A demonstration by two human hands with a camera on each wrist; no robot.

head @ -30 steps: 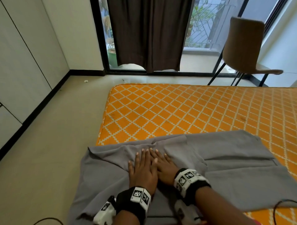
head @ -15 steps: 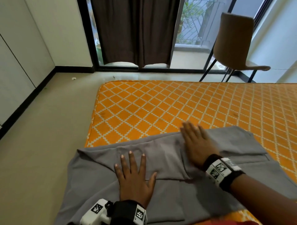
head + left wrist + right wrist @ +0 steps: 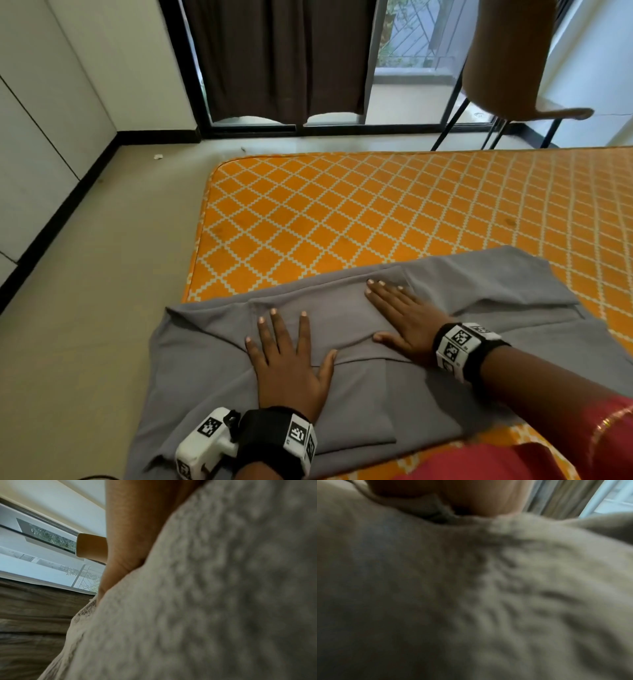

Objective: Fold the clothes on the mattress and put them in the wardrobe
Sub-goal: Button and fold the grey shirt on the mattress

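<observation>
I see a grey garment [image 3: 445,301] lying across the near edge of an orange patterned mattress [image 3: 376,212], its left end hanging over the floor [image 3: 102,274]. My left hand [image 3: 287,363] presses flat on it, fingers spread. My right hand [image 3: 404,318] lies flat just to the right, fingers together.

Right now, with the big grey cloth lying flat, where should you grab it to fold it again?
Probably pinch the grey cloth at its left end, which hangs off the orange diamond-patterned mattress and is easy to get fingers under. Come from the left and carry it rightwards. Both the left hand and right hand now press flat on it.
</observation>
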